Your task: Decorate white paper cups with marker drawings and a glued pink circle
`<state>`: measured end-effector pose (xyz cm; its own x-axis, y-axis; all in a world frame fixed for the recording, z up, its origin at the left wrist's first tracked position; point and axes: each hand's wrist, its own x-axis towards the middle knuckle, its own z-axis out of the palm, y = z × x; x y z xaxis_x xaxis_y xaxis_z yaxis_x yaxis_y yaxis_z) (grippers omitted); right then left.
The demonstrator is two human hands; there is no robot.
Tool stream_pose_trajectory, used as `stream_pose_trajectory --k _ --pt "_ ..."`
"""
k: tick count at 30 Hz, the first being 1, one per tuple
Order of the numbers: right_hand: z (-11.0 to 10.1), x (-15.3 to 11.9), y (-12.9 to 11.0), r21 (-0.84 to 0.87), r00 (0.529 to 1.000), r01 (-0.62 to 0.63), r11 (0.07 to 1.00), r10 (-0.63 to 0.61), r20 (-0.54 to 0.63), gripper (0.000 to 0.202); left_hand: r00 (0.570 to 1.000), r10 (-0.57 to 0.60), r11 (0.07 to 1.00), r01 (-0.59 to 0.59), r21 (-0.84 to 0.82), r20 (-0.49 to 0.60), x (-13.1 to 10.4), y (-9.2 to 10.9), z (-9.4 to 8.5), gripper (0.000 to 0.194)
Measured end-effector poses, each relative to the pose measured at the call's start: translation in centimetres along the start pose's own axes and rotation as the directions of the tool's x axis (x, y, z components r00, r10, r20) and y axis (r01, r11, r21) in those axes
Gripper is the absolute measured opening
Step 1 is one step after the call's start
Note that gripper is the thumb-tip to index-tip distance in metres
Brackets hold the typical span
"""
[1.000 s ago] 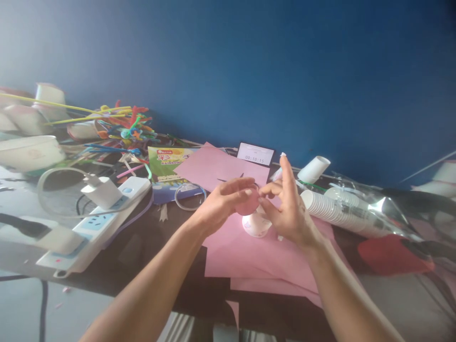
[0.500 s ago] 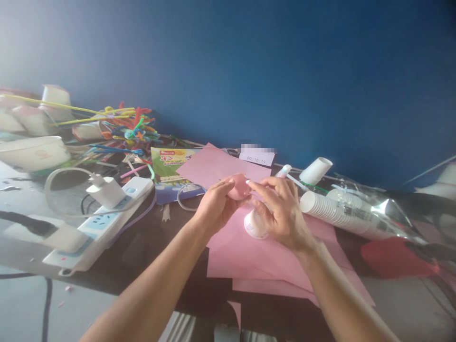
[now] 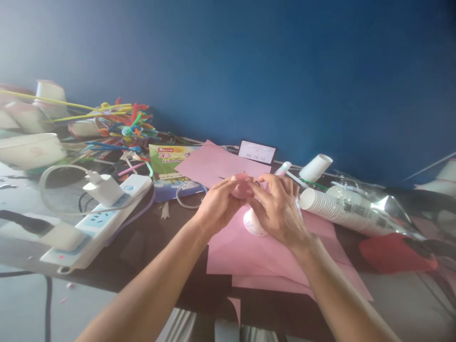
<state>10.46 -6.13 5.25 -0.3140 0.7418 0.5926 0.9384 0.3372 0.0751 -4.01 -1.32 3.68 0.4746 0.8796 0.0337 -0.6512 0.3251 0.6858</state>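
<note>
A small round pink piece (image 3: 242,186) is held up over the pink paper sheets (image 3: 249,254). My left hand (image 3: 219,206) grips it from the left between thumb and fingers. From the right, my right hand (image 3: 280,209) pinches its edge, with the thumb below and the index finger on top. Just under my right hand, a white cup (image 3: 252,223) with a small print sits on the pink paper, partly covered by that hand.
At left lie a white power strip (image 3: 96,218) with plugs and a pile of colourful pipe cleaners (image 3: 131,123). A timer screen (image 3: 256,152) stands behind. Stacked paper cups (image 3: 335,209) and a red object (image 3: 397,254) are at right.
My right index finger has come down onto the pink piece, and the white bit at its fingertip no longer shows. The view has shifted slightly.
</note>
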Motion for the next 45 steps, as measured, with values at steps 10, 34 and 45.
stream_pose_trajectory --k 10,34,45 --pt "-0.9 0.0 -0.7 0.093 0.999 -0.037 0.995 0.040 -0.031 0.031 0.993 0.037 0.999 -0.041 -0.030 -0.112 0.2 0.0 0.0 0.026" --pt "-0.8 0.1 -1.1 0.055 0.998 -0.057 0.997 0.056 0.019 0.035 0.985 0.112 0.992 -0.104 0.072 -0.129 -0.2 -0.4 0.1 0.026" --pt "-0.3 0.2 -1.2 0.003 0.995 -0.055 0.998 0.055 0.085 0.038 0.980 0.144 0.989 -0.138 0.050 -0.135 -0.3 -0.7 0.5 0.025"
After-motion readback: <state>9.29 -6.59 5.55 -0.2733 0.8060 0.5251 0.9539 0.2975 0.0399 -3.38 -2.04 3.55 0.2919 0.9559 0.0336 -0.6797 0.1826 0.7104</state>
